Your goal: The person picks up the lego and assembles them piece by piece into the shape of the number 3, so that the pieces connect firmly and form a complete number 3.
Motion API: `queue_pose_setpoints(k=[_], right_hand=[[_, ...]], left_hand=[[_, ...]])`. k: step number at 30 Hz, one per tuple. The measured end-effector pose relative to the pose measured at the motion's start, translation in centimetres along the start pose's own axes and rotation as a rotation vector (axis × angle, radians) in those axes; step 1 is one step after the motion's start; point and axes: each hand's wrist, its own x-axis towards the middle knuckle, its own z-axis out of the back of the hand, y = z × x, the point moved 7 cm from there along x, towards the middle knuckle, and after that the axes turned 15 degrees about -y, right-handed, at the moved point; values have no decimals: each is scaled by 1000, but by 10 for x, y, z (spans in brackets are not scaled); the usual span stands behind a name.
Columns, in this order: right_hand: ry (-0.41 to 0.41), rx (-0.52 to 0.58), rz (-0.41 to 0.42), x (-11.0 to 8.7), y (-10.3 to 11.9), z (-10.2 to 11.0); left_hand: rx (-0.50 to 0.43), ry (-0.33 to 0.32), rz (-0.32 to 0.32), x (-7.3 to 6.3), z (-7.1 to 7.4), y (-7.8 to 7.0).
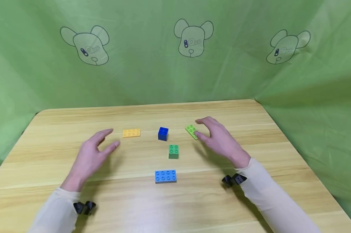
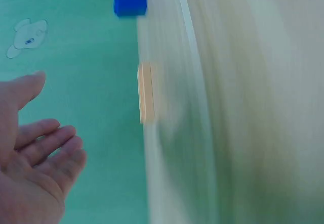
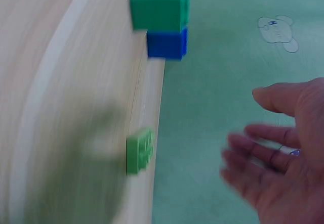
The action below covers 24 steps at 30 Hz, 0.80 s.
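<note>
My left hand [image 1: 92, 153] hovers over the table, thumb and fingers apart, holding nothing. Nearest to it is a flat yellow-orange toy brick [image 1: 131, 133], just beyond the fingertips to the right; the left wrist view shows this brick [image 2: 146, 93] edge-on. My right hand [image 1: 222, 139] is spread with nothing between its fingers. Its thumb overlaps the end of a flat lime-green brick [image 1: 190, 130] in the head view, while the right wrist view shows that brick [image 3: 139, 151] apart from the hand. Between the hands are a dark blue brick [image 1: 163, 134] and a green brick [image 1: 173, 151].
A longer, lighter blue brick [image 1: 165, 176] lies closer to the front of the wooden table [image 1: 129, 207]. Green cloth [image 1: 152, 77] printed with bear heads hangs behind the table and along its sides. Small black cameras sit on both wrists.
</note>
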Motion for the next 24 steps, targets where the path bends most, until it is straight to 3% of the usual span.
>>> queue_pose_setpoints(k=[5, 9, 17, 24], right_hand=[[14, 282, 7, -1, 14, -6], [53, 384, -6, -3, 22, -14], [132, 493, -71, -8, 30, -30], [160, 509, -100, -10, 30, -40]], left_hand=[[-351, 14, 139, -9, -15, -5], [-523, 56, 167, -16, -28, -15], [-615, 181, 186, -28, -56, -28], [-568, 223, 169, -35, -70, -32]])
